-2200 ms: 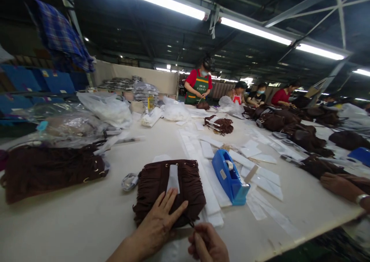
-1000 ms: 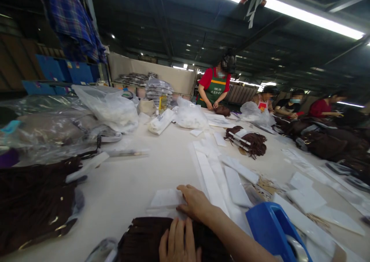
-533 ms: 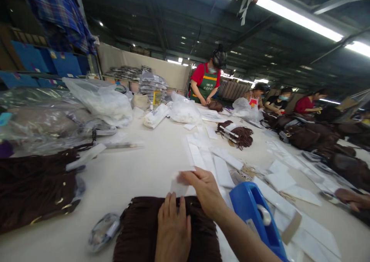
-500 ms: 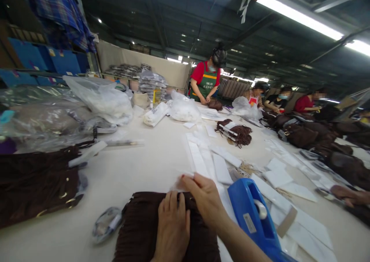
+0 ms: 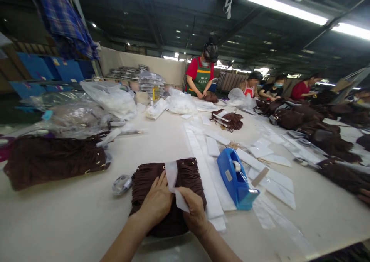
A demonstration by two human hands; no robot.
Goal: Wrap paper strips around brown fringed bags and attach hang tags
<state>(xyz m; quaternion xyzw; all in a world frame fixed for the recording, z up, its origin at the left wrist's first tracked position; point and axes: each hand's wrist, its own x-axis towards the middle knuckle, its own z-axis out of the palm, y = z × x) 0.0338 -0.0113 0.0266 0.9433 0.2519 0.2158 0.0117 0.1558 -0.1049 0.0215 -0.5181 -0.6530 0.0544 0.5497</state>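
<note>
A dark brown fringed bag (image 5: 189,176) lies flat on the table in front of me. My left hand (image 5: 157,201) presses on it, fingers stretched out flat. A white paper strip (image 5: 171,172) runs down over the bag's top edge, and my right hand (image 5: 195,212) grips its lower end between thumb and fingers. Just left of the bag sits a small clear-wrapped bundle (image 5: 121,185). To the right stands a blue tape dispenser (image 5: 231,173) with a roll in it.
Another brown bag (image 5: 54,158) lies at the left, near clear plastic bags (image 5: 78,117). White paper sheets (image 5: 274,183) spread right of the dispenser. A brown fringed bundle (image 5: 228,120) lies farther back. A co-worker in a green apron (image 5: 202,78) stands across the table; several others work at right.
My right hand has come down from the bag's top edge toward its middle, drawing the paper strip over the front. My left hand still presses on the bag. The camera view has shifted.
</note>
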